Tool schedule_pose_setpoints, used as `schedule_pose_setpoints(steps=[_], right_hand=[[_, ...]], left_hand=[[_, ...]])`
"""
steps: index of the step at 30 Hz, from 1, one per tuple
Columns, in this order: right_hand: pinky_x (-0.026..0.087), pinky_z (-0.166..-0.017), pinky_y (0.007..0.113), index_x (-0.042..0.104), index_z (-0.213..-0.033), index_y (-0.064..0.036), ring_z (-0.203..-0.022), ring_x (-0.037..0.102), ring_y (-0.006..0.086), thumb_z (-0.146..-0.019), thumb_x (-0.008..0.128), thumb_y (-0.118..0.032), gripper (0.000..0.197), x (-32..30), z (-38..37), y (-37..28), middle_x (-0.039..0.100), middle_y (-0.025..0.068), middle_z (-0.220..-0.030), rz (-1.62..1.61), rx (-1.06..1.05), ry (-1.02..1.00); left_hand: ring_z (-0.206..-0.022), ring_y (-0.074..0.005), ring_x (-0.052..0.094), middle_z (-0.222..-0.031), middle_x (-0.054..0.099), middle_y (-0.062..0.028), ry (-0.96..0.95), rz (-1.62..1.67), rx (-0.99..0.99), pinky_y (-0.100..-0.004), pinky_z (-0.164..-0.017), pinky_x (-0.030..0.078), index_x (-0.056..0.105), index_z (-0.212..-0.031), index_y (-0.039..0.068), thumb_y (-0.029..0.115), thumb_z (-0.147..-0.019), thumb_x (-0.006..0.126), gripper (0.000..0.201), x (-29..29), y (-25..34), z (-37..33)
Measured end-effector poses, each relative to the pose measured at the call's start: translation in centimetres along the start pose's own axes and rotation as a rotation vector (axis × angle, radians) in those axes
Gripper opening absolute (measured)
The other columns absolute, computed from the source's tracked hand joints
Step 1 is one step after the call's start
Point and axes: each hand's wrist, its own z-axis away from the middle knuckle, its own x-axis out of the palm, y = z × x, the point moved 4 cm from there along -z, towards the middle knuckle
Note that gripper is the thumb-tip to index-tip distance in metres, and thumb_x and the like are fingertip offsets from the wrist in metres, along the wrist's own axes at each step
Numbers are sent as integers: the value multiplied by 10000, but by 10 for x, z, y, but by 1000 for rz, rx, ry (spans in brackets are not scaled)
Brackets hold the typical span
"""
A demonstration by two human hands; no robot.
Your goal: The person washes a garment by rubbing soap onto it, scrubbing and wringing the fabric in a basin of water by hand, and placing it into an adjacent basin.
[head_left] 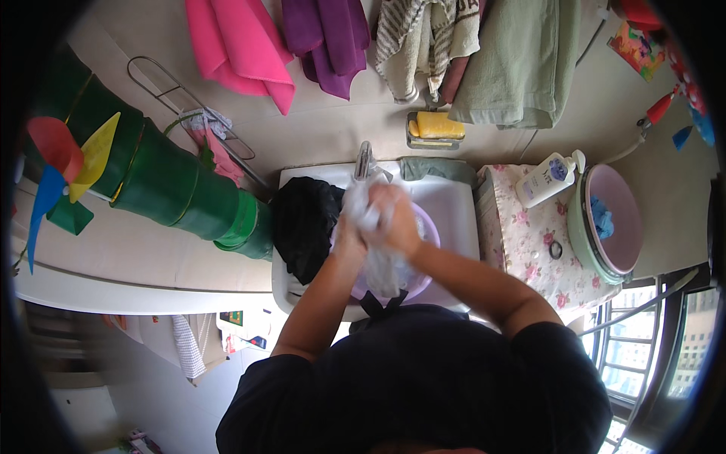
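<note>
Both my hands are closed on a wet whitish-grey cloth [378, 261] above a purple basin [423, 281] that sits in a white sink [454, 204]. My left hand [349, 236] grips the cloth's left side. My right hand [397, 219] wraps over its top, pressed against the left hand. The cloth's lower end hangs down into the basin. A metal tap [364, 160] stands just behind my hands. A black garment [304, 223] lies heaped on the sink's left edge, beside my left forearm.
A green rolled bundle [178, 185] lies on the counter at left. Pink, purple, striped and green towels [522, 60] hang on the wall behind. A yellow sponge [437, 125] sits in a holder. At right, a white pump bottle [548, 178] and a green-rimmed bowl [609, 223] rest on a floral cloth.
</note>
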Motion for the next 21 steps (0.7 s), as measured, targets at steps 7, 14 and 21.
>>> schedule_pose_setpoints(steps=[7, 14, 21], right_hand=[[476, -769, 410, 573, -1045, 39, -846, 602, 368, -745, 589, -550, 661, -17, -26, 74, 613, 238, -926, 194, 639, 34], [493, -734, 320, 515, -1093, 64, -820, 603, 193, -796, 660, -380, 553, -44, -14, 59, 618, 129, -939, -886, 918, 74], [432, -894, 397, 458, -1192, -34, -1026, 535, 252, -789, 668, -353, 556, 17, 13, -2, 543, 133, -1133, -1528, 1139, 81]], left_hand=[[-923, -212, 582, -1035, 581, -84, 257, -148, -278, -326, -857, 455, 517, -1101, 26, 277, -927, 404, 326, 9, -3, 21], [-1235, -251, 338, -1340, 326, -109, -120, -692, -23, -336, -996, 316, 179, -1370, 73, 176, -817, 635, 723, -26, 26, 39], [-1275, -231, 297, -1348, 337, -111, 8, -82, 99, -333, -1057, 249, 232, -1375, 60, 241, -839, 608, 680, 9, -11, 35]])
